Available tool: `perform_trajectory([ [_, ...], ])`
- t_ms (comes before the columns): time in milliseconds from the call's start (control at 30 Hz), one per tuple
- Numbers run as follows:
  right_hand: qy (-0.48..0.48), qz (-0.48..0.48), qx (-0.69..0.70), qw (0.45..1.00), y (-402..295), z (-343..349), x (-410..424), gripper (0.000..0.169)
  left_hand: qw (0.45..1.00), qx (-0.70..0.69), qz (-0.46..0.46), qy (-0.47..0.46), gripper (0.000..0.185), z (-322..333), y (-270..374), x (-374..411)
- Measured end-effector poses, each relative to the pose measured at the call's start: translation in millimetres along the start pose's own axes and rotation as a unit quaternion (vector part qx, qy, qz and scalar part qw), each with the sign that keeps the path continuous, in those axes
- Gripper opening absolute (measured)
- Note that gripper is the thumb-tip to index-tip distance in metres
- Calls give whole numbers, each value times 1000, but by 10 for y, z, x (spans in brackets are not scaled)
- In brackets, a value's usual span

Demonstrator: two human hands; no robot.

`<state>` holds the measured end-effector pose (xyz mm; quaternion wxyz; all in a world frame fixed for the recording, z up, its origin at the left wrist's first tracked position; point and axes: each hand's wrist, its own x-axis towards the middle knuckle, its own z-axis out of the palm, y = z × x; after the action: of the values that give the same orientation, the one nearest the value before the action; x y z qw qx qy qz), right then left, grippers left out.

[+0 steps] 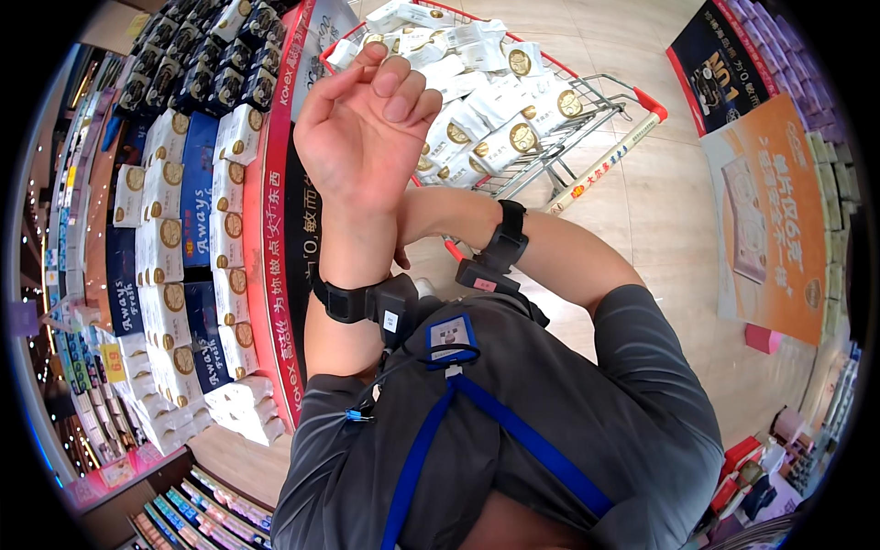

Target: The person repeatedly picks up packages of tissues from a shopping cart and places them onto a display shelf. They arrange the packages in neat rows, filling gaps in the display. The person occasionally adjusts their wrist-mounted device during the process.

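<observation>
My left hand [364, 124] is raised with its palm up and its fingers loosely curled, holding nothing. Behind my left wrist is my right hand [401, 258], mostly hidden; only some fingertips show below the forearm, and whether it grips anything cannot be seen. Beyond my hands stands a wire shopping cart [605, 161] with red trim, heaped with white plastic-wrapped packs [505, 144] bearing round gold emblems. Similar white packs [165, 251] are stacked at the left among dark blue Aways cartons [200, 185]. Each forearm wears a black strap with a small box.
A red-edged Kotex display board [275, 275] runs close along my left side. Black packs [196, 79] are piled at the far left. At the right stand an orange promotional board [770, 220] and purple packs [790, 62]. Shelves of goods [199, 512] lie at the lower left.
</observation>
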<state>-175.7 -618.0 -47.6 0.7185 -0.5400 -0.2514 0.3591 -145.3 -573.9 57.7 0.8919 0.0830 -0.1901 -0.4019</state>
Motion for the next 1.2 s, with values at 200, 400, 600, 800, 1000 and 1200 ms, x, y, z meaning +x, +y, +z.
perform_trajectory([
  [200,57,69,-60,994,-57,-207,-175,21,998,56,6,5,27,-272,85,127],
  [400,395,55,189,897,501,-1444,-474,34,985,48,-36,164,18,-1292,205,500],
  [600,710,119,234,653,1337,-2246,-888,29,881,79,-172,433,16,-2880,41,771],
  [800,749,230,-278,555,1708,-2295,-778,27,779,229,-355,463,26,-3967,-359,835],
  [1000,694,313,-461,456,1589,-2312,-478,25,731,364,-452,357,31,-4067,-528,945],
  [1200,659,316,-539,419,1364,-2383,-549,13,713,431,-453,317,23,-4138,-476,1021],
])
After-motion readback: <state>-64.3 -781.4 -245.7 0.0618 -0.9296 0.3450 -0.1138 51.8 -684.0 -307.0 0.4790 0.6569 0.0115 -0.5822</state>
